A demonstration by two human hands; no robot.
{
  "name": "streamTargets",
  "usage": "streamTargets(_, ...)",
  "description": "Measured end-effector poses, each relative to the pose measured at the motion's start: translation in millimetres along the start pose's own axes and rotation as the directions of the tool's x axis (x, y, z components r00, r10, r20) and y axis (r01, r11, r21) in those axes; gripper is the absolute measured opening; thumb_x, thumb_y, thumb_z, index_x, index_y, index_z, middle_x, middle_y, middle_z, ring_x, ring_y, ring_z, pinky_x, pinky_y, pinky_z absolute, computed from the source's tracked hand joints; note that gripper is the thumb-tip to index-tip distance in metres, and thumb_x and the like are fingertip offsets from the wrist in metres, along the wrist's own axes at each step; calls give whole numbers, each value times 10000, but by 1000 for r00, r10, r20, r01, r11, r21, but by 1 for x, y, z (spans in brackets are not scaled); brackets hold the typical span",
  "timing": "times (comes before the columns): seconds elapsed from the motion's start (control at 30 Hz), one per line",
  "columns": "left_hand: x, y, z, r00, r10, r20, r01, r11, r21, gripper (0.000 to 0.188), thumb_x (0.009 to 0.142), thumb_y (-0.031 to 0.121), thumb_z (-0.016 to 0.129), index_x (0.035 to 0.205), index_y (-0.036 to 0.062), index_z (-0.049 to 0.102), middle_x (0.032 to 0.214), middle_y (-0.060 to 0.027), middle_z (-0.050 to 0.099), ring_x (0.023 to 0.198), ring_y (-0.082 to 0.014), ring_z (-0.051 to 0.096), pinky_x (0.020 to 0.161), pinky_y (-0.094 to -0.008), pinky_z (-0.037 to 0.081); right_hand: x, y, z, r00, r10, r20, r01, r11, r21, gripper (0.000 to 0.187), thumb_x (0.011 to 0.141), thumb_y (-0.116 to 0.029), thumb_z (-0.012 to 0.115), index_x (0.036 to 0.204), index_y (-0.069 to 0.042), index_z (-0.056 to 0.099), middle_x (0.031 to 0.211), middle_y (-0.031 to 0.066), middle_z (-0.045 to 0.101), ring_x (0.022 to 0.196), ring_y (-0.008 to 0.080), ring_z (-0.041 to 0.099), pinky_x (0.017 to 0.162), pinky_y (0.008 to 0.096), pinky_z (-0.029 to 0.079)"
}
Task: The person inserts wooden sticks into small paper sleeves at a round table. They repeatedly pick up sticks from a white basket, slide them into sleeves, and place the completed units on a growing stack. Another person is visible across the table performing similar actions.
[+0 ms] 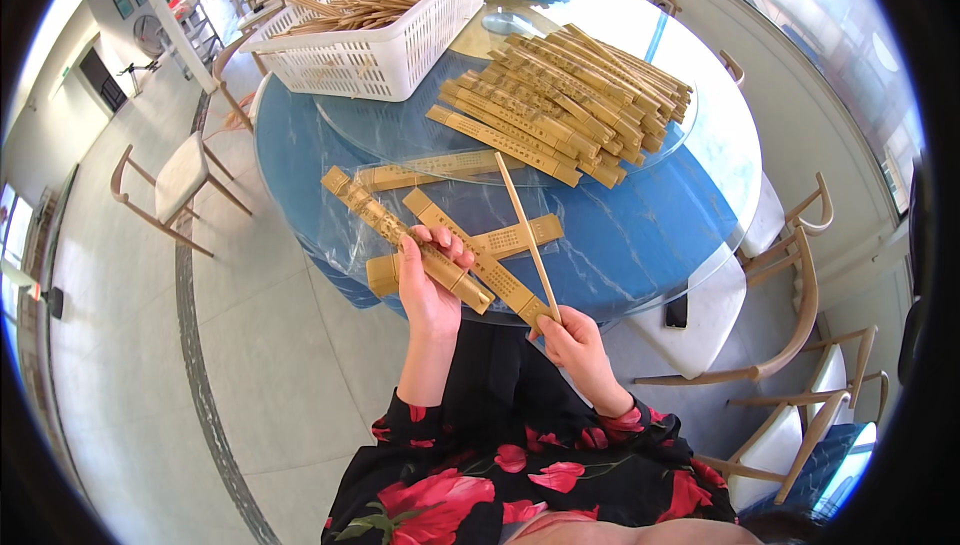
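Note:
My left hand (pixel 432 280) is closed round a thick, curled bundle of gold printed paper sleeves (pixel 362 207) at the table's near edge. To its right, my right hand (pixel 573 347) pinches the lower ends of a flat gold chopstick sleeve (pixel 478 257) and pale wooden chopsticks (pixel 527 230). The chopsticks stand at an angle to the sleeve, outside it; whether they are one or a pair I cannot tell. Beneath the held things, another gold sleeve (pixel 545 230) lies crosswise, and one more sleeve (pixel 450 165) rests just beyond, partly under clear plastic.
A large heap of gold sleeves (pixel 570 100) covers the glass turntable on the blue round table (pixel 655 240). Behind it, a white slotted basket (pixel 390 57) holds loose chopsticks (pixel 365 10). Wooden chairs (pixel 185 180) surround the table; a dark phone (pixel 677 312) rests on a right-hand seat.

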State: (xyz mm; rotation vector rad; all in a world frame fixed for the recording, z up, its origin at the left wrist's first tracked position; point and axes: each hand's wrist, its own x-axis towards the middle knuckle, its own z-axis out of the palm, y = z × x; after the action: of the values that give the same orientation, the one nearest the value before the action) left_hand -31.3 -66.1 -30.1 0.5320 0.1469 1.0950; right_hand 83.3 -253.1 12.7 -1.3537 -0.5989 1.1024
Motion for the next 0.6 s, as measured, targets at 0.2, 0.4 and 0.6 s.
streamTargets(0.2,-34,18,18,989,-131,-73,142,975,172,317,1109,425,430,1026,130,512,948,-29,536,951,-170,560,1009,-501,538,85,-66,-31,934,-300,192,321,479,-817,318,943,-306,674,808,-19,657,685,192,601,668,405,594,586,475,444)
streamTargets(0.4,-21,16,7,984,-158,-80,170,971,171,304,1105,403,456,1020,118,524,967,-43,567,985,-189,592,1031,-492,527,139,-83,-36,863,-468,189,278,128,-952,422,916,-452,696,848,-36,686,730,169,674,743,385,671,651,473,518)
streamTargets(0.6,2,18,-7,992,-77,-101,98,970,223,305,1100,405,471,1016,118,528,959,-50,571,996,-206,603,1033,-480,525,145,-62,-37,764,-631,135,269,121,-956,431,941,-495,677,974,-67,643,697,153,673,679,362,678,603,443,518)
